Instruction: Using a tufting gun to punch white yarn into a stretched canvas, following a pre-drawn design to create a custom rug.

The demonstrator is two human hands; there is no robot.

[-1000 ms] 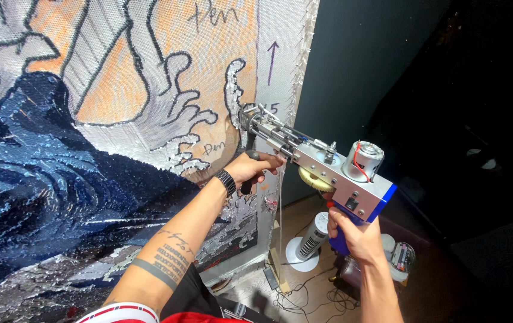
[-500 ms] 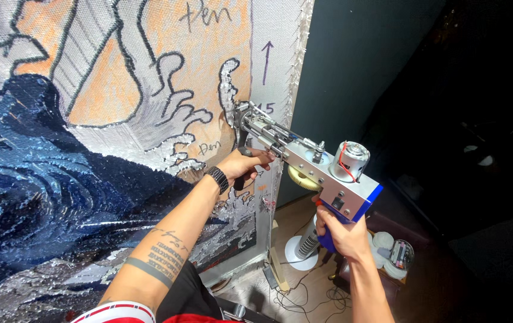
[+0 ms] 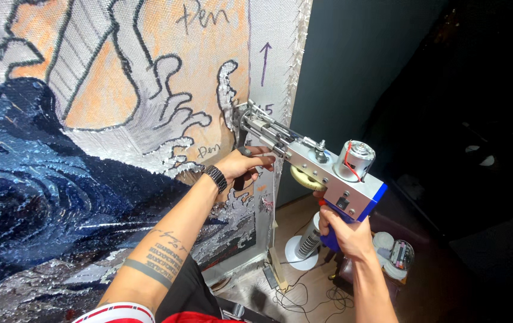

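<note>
I hold a silver tufting gun [image 3: 316, 161] with a blue rear grip against a stretched cloth [image 3: 119, 119] on an upright frame. My right hand [image 3: 343, 230] is shut around the gun's blue rear handle. My left hand [image 3: 241, 167], with a black watch at the wrist, grips the black front handle under the gun's barrel. The gun's needle tip [image 3: 235, 116] touches the cloth at a narrow white tufted strip near the right edge. The cloth bears a dark blue tufted wave, orange areas and black drawn outlines.
The frame's right edge [image 3: 295, 72] stands by a dark wall. On the wooden floor below are a cone of yarn [image 3: 307, 242] on a white base, cables [image 3: 304, 293] and a clear jar [image 3: 401, 256] beside white rolls.
The gun and both hands have travelled upward along the white strip at the cloth's right edge. My grip on both handles is unchanged.
</note>
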